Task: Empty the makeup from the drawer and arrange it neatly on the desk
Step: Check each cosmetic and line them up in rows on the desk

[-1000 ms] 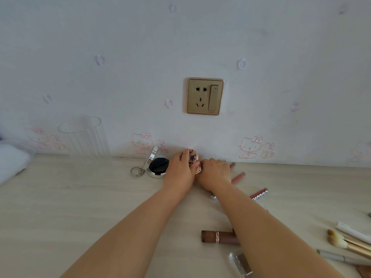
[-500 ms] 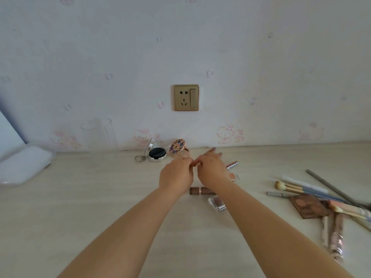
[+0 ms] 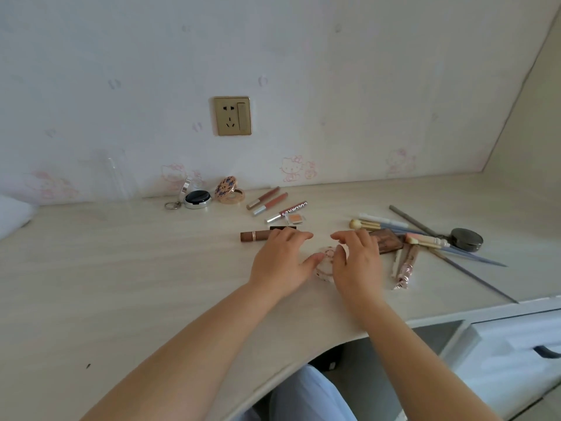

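On the pale wooden desk (image 3: 127,268), my left hand (image 3: 280,264) and right hand (image 3: 356,264) flank a small round pink compact (image 3: 325,262). Both thumbs touch its edges, while the fingers stay loosely extended above the desk. By the wall stand an open floral compact (image 3: 229,193) and an open black cushion compact (image 3: 197,199). Three lip glosses (image 3: 270,204) lie in a row right of them. A brown lipstick (image 3: 254,236) lies beside my left fingers. Brushes (image 3: 379,224), a brown palette (image 3: 387,242), glittery tubes (image 3: 406,268) and a dark jar (image 3: 466,239) are scattered to the right.
A clear glass cup (image 3: 113,180) stands at the wall on the left, with a key ring (image 3: 171,205) nearby. A wall socket (image 3: 232,116) sits above. A white drawer unit (image 3: 516,344) with a dark handle is below the desk's right edge. Something white (image 3: 12,214) lies far left.
Both hands have drawn back from the floral compact at the wall, which now stands open, and moved right and nearer to the pink round compact. My view has pulled back and turned right.
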